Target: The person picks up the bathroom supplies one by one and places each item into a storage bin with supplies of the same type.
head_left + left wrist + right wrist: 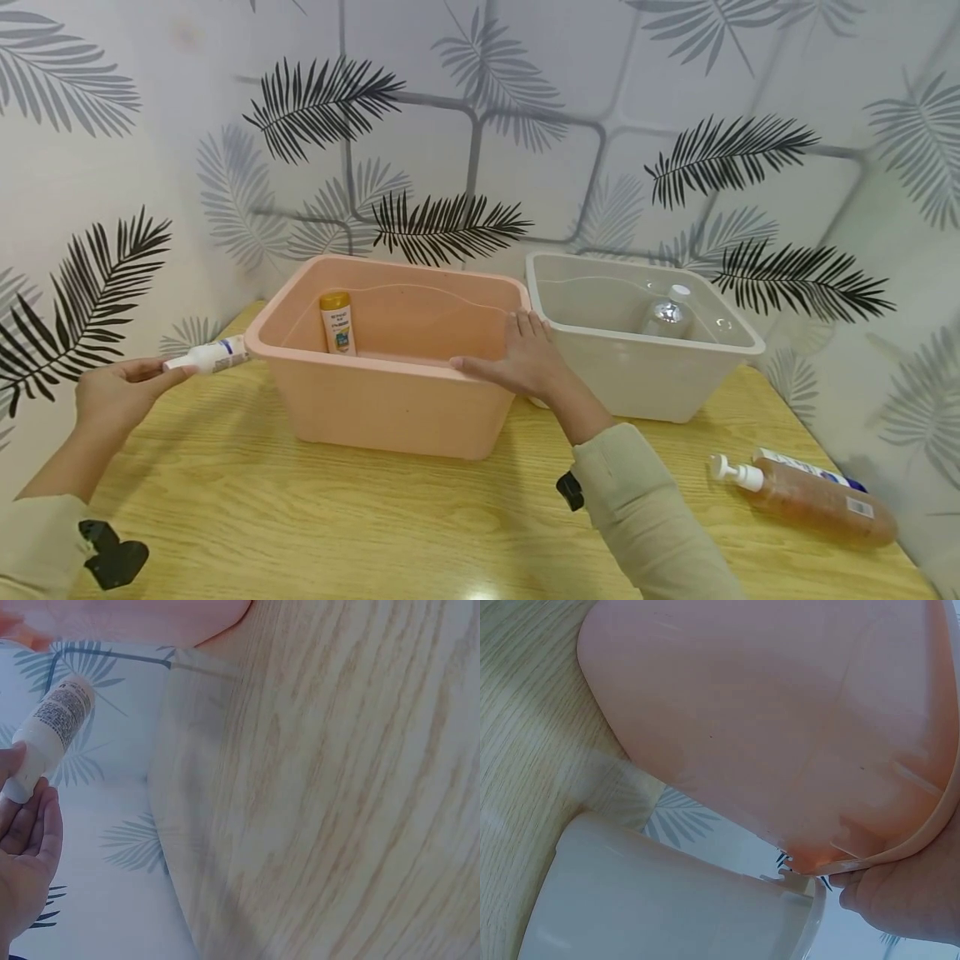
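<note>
In the head view, a white bottle [208, 356] is pinched near its cap by the thumb and fingers of the left hand [120, 396]. The bottle is held nearly level, just beside the left end of a pink tub [397, 408]; whether the two touch cannot be told. The right hand [528, 358] is laid across the tub's near right corner, its fingers extended over the end rim and its thumb stretched along the front rim. Inside the tub, towards the left end, a yellow-capped bottle [340, 327] is seen standing. A clear bottle [667, 318] with a white cap is held in the white tub [637, 379] to the right. On the wooden table [375, 517], an amber pump bottle [821, 504] is laid on its side in front of a white-and-blue container [795, 464]. Only in this view are these other four shown.

In the left wrist view, a block of small print [64, 712] is revealed on the gripped bottle, too small to be read. The fingers are seen bent under its lower end, and only part of the pink tub is caught above.

In the right wrist view, the pink tub's outer wall is shown closely, with ribs [855, 844] beneath its rim, and a gap is disclosed between the lower walls of both tubs.
</note>
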The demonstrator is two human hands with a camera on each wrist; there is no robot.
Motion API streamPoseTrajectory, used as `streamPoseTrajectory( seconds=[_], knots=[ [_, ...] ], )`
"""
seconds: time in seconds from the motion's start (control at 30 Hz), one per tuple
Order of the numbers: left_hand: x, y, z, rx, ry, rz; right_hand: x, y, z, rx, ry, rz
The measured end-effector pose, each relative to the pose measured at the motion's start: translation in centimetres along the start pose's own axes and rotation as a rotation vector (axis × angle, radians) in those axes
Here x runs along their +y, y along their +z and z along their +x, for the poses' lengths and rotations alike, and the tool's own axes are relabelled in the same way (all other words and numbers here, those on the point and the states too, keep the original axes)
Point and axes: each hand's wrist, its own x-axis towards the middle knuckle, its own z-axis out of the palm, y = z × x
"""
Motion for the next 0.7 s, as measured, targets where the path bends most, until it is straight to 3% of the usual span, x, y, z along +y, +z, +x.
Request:
streamPoseTrajectory(
  seconds=[0.17,0.43,0.57,0.7],
  knots=[
    [0.1,-0.3,0.4,0.039,-0.001,-0.015,-0.1,0.0,-0.1,-0.001,0.003,0.000],
    [2.5,-1.6,-1.0,-0.012,0.001,-0.003,-0.1,0.1,0.0,0.003,-0.001,0.006],
    [1.5,-1.5,0.7,0.001,-0.036,-0.039,-0.1,0.2,0.0,0.010,0.002,0.003],
    [-0.6,-0.9,3.6,0.082,-0.083,-0.065,-0.1,0.1,0.0,0.014,0.003,0.009]
  ],
)
